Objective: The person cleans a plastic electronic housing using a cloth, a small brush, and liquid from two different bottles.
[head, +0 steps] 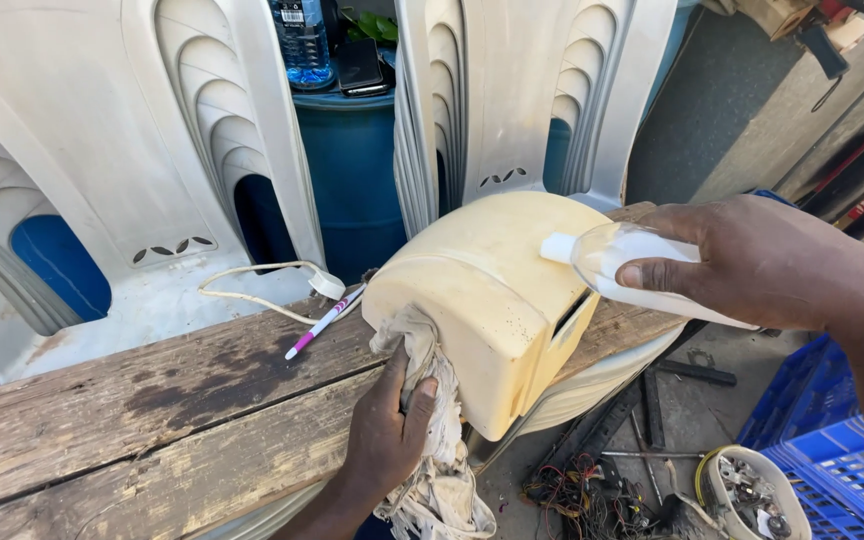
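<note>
A cream, rounded plastic housing (492, 290) lies on a weathered wooden plank (152, 410). My left hand (389, 425) grips a dirty white rag (432, 450) and presses it against the housing's lower left side. My right hand (752, 262) holds a clear plastic bottle (617, 265) with a white cap, tilted so the cap points at the top of the housing. A white cord (252, 290) runs from behind the housing, and a white and pink pen (324, 322) lies beside it on the plank.
White plastic chairs (102, 150) stand behind the plank, with a blue drum (352, 170) between them carrying a water bottle (302, 40) and a phone (360, 65). Tangled wires (592, 490), a small bowl of parts (757, 495) and a blue crate (832, 450) sit on the ground at right.
</note>
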